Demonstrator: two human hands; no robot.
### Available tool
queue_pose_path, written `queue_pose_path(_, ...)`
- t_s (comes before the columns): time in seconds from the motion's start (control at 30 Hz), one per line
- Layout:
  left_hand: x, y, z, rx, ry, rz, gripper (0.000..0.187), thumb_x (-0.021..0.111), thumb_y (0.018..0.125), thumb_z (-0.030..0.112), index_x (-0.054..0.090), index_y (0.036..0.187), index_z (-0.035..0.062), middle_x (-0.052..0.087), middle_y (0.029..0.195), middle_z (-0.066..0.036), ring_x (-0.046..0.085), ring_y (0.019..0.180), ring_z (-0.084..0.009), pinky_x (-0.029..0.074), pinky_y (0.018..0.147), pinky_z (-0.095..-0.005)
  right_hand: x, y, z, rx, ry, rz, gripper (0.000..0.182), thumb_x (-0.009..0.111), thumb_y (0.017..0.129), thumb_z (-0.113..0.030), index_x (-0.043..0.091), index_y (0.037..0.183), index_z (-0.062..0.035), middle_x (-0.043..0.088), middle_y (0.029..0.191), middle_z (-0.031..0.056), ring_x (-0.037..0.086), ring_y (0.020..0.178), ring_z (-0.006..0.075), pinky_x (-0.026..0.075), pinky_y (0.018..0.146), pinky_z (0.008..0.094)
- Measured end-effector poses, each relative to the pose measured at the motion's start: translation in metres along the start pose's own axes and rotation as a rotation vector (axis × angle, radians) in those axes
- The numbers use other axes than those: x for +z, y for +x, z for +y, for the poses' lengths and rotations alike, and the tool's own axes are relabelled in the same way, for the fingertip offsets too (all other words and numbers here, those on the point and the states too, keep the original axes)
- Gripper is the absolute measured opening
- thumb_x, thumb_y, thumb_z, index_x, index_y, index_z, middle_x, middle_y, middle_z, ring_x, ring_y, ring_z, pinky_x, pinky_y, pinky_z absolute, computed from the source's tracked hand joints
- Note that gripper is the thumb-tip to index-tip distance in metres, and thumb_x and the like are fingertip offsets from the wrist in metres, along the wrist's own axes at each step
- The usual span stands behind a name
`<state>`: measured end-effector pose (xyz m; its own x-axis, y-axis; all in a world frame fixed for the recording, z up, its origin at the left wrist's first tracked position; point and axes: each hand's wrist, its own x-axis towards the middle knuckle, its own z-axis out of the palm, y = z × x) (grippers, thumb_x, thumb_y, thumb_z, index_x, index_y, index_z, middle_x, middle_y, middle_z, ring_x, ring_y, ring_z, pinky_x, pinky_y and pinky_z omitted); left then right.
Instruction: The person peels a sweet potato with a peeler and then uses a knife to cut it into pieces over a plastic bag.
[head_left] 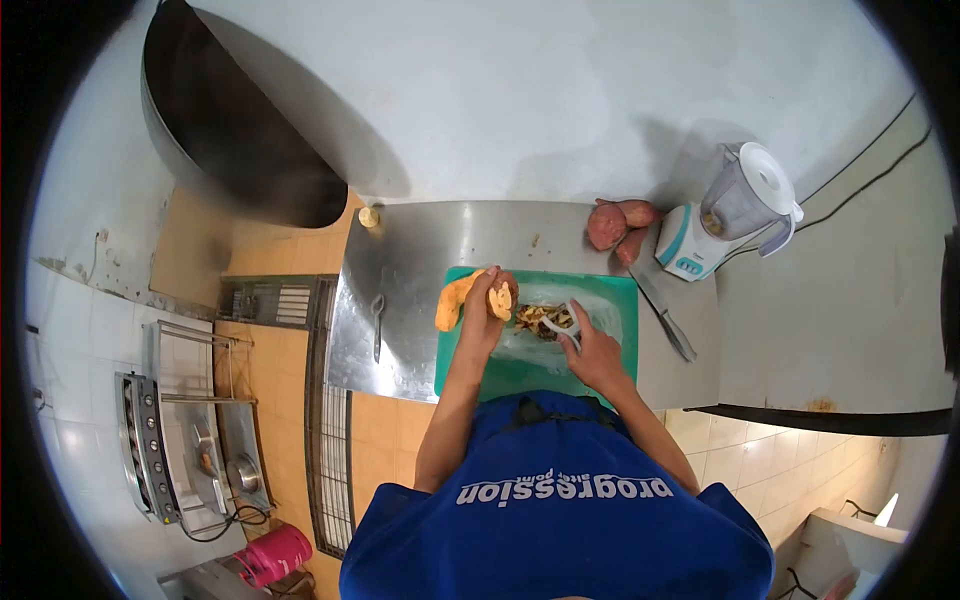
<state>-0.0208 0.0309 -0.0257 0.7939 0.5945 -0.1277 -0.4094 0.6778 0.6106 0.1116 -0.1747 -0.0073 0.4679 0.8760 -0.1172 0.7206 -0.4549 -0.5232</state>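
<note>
My left hand [484, 306] is wrapped round a partly peeled sweet potato [455, 302]. Its orange flesh shows on both sides of the hand, with some brownish skin near the top; the fingers hide its middle. In my right hand [597, 356] is a white peeler [574, 320], held over a heap of peelings [540, 319]. The peelings lie on a clear plastic bag [607, 312], spread on the green cutting board [459, 372]. Both hands are above the board, a short distance apart.
Several unpeeled sweet potatoes [607, 227] lie by the wall. A knife [664, 316] rests right of the board, near a blender [745, 195]. Left on the steel table [405, 250] are a spoon [377, 325] and a small pale yellowish object [369, 217].
</note>
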Motion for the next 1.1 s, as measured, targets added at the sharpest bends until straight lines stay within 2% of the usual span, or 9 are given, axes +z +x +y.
queue_pose_path(0.2,-0.008,-0.002,-0.002,-0.082,0.052,0.101,0.027,0.061,0.102,0.041,0.058,0.108,0.0142,0.064,0.097,-0.004,0.065,0.083,-0.0195,0.052,0.066,-0.0333,-0.008,0.008,0.006,0.224,-0.038,-0.248,0.060,0.059,0.101,-0.046,0.048,0.148,-0.0118,0.074,0.098,0.0219,0.072,0.088,0.0398,0.054,0.077,0.0505)
queue_pose_path(0.3,0.004,-0.009,0.000,-0.101,0.072,0.341,0.037,0.063,0.101,0.048,0.061,0.115,0.0134,0.067,0.102,-0.006,0.067,0.084,-0.0230,0.055,0.067,-0.0369,0.002,0.004,0.020,0.207,0.232,-0.156,0.060,0.058,0.101,-0.049,0.050,0.147,-0.0098,0.072,0.111,0.0251,0.071,0.100,0.0378,0.054,0.086,0.0477)
queue_pose_path(0.4,-0.005,-0.005,0.002,-0.105,0.102,0.318,0.046,0.064,0.098,0.053,0.061,0.120,0.0125,0.068,0.107,-0.008,0.070,0.089,-0.0259,0.058,0.069,-0.0381,0.015,0.002,0.034,0.100,0.199,-0.149,0.062,0.059,0.099,-0.054,0.055,0.142,-0.0098,0.073,0.101,0.0226,0.071,0.095,0.0380,0.054,0.080,0.0487)
queue_pose_path(0.47,0.004,-0.008,0.009,-0.112,0.062,0.340,0.047,0.064,0.098,0.054,0.061,0.120,0.0125,0.068,0.108,-0.008,0.070,0.091,-0.0271,0.059,0.071,-0.0385,0.000,-0.004,0.015,0.110,0.397,0.121,0.063,0.060,0.099,-0.054,0.055,0.144,-0.0104,0.073,0.102,0.0235,0.072,0.095,0.0382,0.054,0.084,0.0483)
queue_pose_path(0.6,0.002,-0.009,0.006,-0.124,-0.113,0.363,0.047,0.067,0.097,0.051,0.060,0.122,0.0122,0.068,0.113,-0.009,0.071,0.094,-0.0300,0.061,0.076,-0.0391,-0.010,-0.002,0.026,0.113,0.525,0.281,0.063,0.061,0.099,-0.051,0.052,0.147,-0.0109,0.072,0.104,0.0245,0.071,0.097,0.0378,0.054,0.085,0.0488)
queue_pose_path(0.67,-0.003,-0.010,0.003,-0.126,-0.034,0.360,0.045,0.068,0.097,0.048,0.060,0.123,0.0117,0.068,0.114,-0.010,0.071,0.095,-0.0301,0.062,0.076,-0.0393,-0.009,0.002,0.038,0.209,0.279,0.449,0.062,0.062,0.100,-0.046,0.051,0.148,-0.0094,0.071,0.102,0.0245,0.070,0.093,0.0366,0.053,0.081,0.0489)
queue_pose_path(0.87,0.003,-0.010,0.004,-0.195,0.107,0.336,0.042,0.070,0.096,0.038,0.059,0.125,0.0097,0.067,0.116,-0.011,0.072,0.091,-0.0283,0.063,0.078,-0.0403,0.006,0.022,0.070,0.358,0.015,0.293,0.062,0.062,0.099,-0.040,0.049,0.150,-0.0070,0.068,0.104,0.0214,0.064,0.093,0.0363,0.051,0.085,0.0461)
queue_pose_path(1.03,-0.015,-0.008,-0.001,-0.136,0.122,0.326,0.042,0.068,0.097,0.038,0.059,0.124,0.0072,0.067,0.111,-0.009,0.072,0.087,-0.0251,0.062,0.080,-0.0396,0.043,0.032,0.100,0.095,-0.278,0.521,0.057,0.065,0.096,-0.034,0.054,0.145,-0.0072,0.066,0.101,0.0185,0.062,0.097,0.0367,0.049,0.085,0.0464)
queue_pose_path(1.1,-0.057,-0.003,-0.009,-0.133,0.235,-0.018,0.045,0.067,0.097,0.040,0.058,0.124,0.0048,0.067,0.107,-0.007,0.070,0.084,-0.0213,0.061,0.079,-0.0375,0.026,0.037,0.079,0.069,-0.435,0.609,0.054,0.066,0.095,-0.032,0.056,0.143,-0.0073,0.065,0.100,0.0178,0.062,0.097,0.0368,0.049,0.084,0.0467)
